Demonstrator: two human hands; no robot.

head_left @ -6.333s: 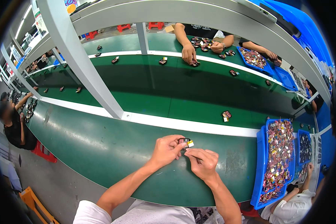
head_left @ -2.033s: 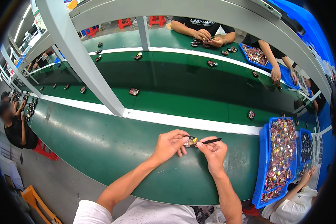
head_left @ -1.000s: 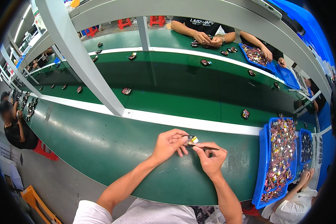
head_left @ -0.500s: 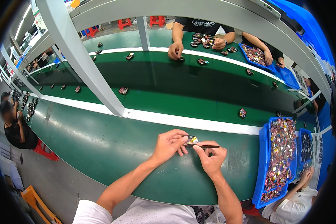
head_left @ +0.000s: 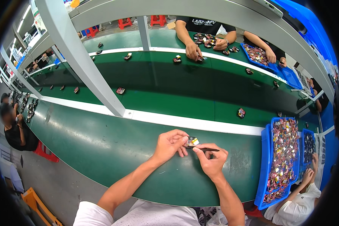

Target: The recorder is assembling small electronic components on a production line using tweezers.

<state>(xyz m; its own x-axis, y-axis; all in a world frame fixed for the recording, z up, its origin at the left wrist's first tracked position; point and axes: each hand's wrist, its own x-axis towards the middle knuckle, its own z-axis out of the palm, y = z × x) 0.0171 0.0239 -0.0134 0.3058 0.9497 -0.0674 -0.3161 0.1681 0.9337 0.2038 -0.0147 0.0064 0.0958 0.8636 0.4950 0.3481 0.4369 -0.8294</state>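
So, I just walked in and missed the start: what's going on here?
The person's left hand holds a small dark unit, while the right hand grips a thin black tool at its near edge. A blue tray piled with small parts stands to the right. Beyond, similar units lie spaced along a green belt.

The person wears a white top (head_left: 154,216), its front at six o'clock flecked with tiny dark dots, and a plain white, loose-edged short sleeve (head_left: 92,215) at seven o'clock that ends near the elbow, leaving both slim forearms (head_left: 129,181), the left hand (head_left: 168,146) and the right hand (head_left: 212,161) bare.
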